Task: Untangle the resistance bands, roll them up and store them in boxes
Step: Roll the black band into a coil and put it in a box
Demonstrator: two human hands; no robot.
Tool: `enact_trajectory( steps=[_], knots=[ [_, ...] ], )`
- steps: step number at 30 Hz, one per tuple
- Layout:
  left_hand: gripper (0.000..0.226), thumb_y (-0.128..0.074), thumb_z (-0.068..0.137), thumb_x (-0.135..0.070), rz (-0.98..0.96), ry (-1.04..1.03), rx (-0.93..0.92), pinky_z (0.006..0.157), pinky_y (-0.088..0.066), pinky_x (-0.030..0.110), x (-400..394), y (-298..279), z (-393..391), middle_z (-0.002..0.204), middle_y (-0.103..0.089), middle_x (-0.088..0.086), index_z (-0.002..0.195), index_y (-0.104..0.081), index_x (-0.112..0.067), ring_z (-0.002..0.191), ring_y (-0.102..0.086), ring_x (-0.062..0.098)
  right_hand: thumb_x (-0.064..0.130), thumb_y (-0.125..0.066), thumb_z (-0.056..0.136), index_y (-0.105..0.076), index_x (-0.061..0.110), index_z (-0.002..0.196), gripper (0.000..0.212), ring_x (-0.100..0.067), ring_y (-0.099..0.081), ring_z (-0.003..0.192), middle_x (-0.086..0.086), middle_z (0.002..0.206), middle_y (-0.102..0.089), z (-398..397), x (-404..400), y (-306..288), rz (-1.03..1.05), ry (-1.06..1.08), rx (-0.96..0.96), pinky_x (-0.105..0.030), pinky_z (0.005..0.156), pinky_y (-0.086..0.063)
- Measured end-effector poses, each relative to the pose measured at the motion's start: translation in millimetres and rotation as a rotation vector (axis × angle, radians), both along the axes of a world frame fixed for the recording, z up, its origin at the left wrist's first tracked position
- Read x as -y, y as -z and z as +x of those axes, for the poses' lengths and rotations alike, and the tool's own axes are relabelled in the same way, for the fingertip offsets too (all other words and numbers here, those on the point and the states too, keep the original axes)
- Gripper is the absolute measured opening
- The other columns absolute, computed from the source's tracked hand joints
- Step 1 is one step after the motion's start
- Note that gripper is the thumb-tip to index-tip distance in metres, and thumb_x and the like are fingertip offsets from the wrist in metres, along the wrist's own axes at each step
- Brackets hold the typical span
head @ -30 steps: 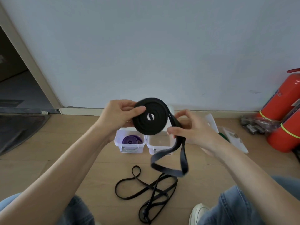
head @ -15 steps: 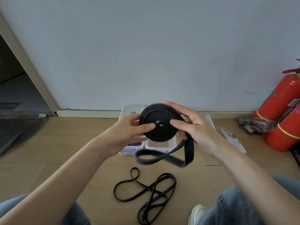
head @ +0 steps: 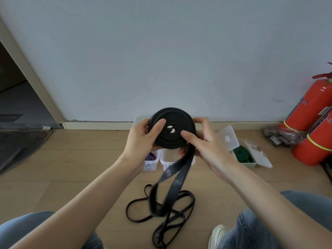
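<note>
Head view: both hands hold a wide black band, most of it wound into a flat coil raised in front of the wall. The left hand grips the coil's left edge, thumb pressed on its face near the centre hole. The right hand holds the right edge, thumb on the face and fingers curled round the rim. From the underside of the coil a loose tail of the same band hangs down in a blurred loop toward the floor, so the rolling looks close to done but not finished.

Behind the hands, against the wall, stand small clear boxes. One holds a purple band; the box beside it looks empty, a likely place for the black coil. Further right, a box with its lid open holds a rolled green band.

On the floor between the knees lies a thin black band, unrolled, crossing itself and seemingly knotted near its lower end. By this reckoning two bands are stored, one is nearly rolled, and one is untouched.

Two red fire extinguishers lean at the right.
</note>
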State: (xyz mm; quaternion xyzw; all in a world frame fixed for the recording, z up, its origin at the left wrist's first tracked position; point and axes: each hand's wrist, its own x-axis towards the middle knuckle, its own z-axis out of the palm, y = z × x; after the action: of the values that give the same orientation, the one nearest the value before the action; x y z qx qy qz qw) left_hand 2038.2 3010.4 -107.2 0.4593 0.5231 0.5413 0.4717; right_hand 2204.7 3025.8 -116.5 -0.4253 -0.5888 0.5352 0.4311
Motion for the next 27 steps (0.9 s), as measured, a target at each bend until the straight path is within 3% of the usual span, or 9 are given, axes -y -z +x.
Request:
enact_trajectory(
  steps=[3,7,10,13,18,20,23,25,27],
  knots=[
    [0.032,-0.066,0.078,-0.029,-0.081,0.259,0.029,0.068,-0.055,0.021,-4.4,-9.6,-16.9,0.094,-0.074,0.004,0.106,-0.065,-0.013,0.088,-0.070,0.015,0.024,-0.055,0.093,-0.052,0.038,0.107,0.020,-0.018,-0.060,0.067,0.003,0.078,-0.067,5.2,-4.7,-8.5,0.117,0.013,0.076,-0.029,0.064,-0.051],
    [0.045,-0.065,0.071,-0.045,-0.188,0.519,-0.145,0.066,-0.055,0.022,-2.6,-15.3,-28.8,0.095,-0.073,0.004,0.107,-0.065,-0.018,0.089,-0.070,0.018,0.029,-0.048,0.095,-0.056,0.041,0.116,0.026,-0.005,-0.058,0.109,0.013,0.112,-0.065,8.6,-1.0,-18.4,0.244,-0.233,0.255,-0.032,0.097,-0.047],
    [0.037,-0.063,0.075,-0.041,-0.135,0.396,-0.198,0.057,-0.053,0.019,-2.7,-13.7,-20.3,0.083,-0.074,0.003,0.099,-0.066,-0.014,0.077,-0.071,0.015,0.032,-0.050,0.094,-0.051,0.037,0.126,0.032,-0.021,-0.063,0.098,0.010,0.107,-0.066,6.5,1.7,-15.3,0.210,-0.278,0.279,-0.042,0.088,-0.053],
    [0.022,-0.062,0.085,-0.028,-0.060,0.166,-0.050,0.054,-0.052,0.020,-8.0,-13.0,-17.3,0.078,-0.074,0.003,0.094,-0.068,-0.009,0.069,-0.070,0.012,0.023,-0.063,0.088,-0.043,0.043,0.125,0.047,-0.018,-0.056,0.062,0.015,0.072,-0.063,12.6,0.9,-16.2,0.072,-0.312,0.181,-0.029,0.061,-0.052],
    [0.021,-0.061,0.087,-0.029,-0.045,-0.025,0.045,0.054,-0.054,0.021,-11.0,-10.9,-14.0,0.078,-0.073,0.003,0.089,-0.069,-0.009,0.067,-0.069,0.012,0.013,-0.059,0.090,-0.039,0.036,0.133,0.053,-0.018,-0.054,0.054,0.002,0.068,-0.059,12.5,-0.9,-15.1,0.063,-0.268,0.126,-0.024,0.057,-0.048],
    [0.022,-0.062,0.087,-0.031,-0.031,-0.071,0.062,0.056,-0.054,0.023,-10.2,-11.5,-11.5,0.078,-0.073,0.003,0.088,-0.069,-0.010,0.069,-0.069,0.013,0.016,-0.060,0.090,-0.038,0.039,0.132,0.052,-0.015,-0.054,0.054,0.010,0.065,-0.060,11.2,-2.0,-15.2,0.063,-0.276,0.125,-0.023,0.056,-0.048],
    [0.024,-0.061,0.088,-0.033,-0.024,-0.116,0.066,0.072,-0.056,0.037,-4.2,-0.9,-0.8,0.090,-0.072,0.013,0.092,-0.068,-0.010,0.079,-0.068,0.024,0.026,-0.061,0.089,-0.030,0.041,0.135,0.057,0.003,-0.060,0.067,0.026,0.094,-0.061,3.7,0.7,-10.3,0.085,-0.269,0.174,-0.017,0.068,-0.052],
    [0.025,-0.060,0.089,-0.035,-0.057,-0.115,0.009,0.081,-0.051,0.053,0.8,6.6,4.0,0.100,-0.067,0.021,0.096,-0.066,-0.011,0.083,-0.062,0.030,0.025,-0.058,0.091,-0.026,0.039,0.137,0.057,0.020,-0.054,0.086,0.022,0.118,-0.053,2.2,-0.4,-6.4,0.187,-0.206,0.292,-0.005,0.080,-0.043],
    [0.027,-0.060,0.088,-0.033,-0.095,0.018,-0.050,0.086,-0.052,0.048,0.8,5.7,-3.5,0.103,-0.068,0.018,0.103,-0.063,-0.011,0.088,-0.064,0.028,0.020,-0.057,0.092,-0.026,0.043,0.137,0.059,0.017,-0.054,0.084,0.017,0.122,-0.051,8.3,-3.3,-11.4,0.212,-0.212,0.339,-0.012,0.082,-0.045]
  ],
)
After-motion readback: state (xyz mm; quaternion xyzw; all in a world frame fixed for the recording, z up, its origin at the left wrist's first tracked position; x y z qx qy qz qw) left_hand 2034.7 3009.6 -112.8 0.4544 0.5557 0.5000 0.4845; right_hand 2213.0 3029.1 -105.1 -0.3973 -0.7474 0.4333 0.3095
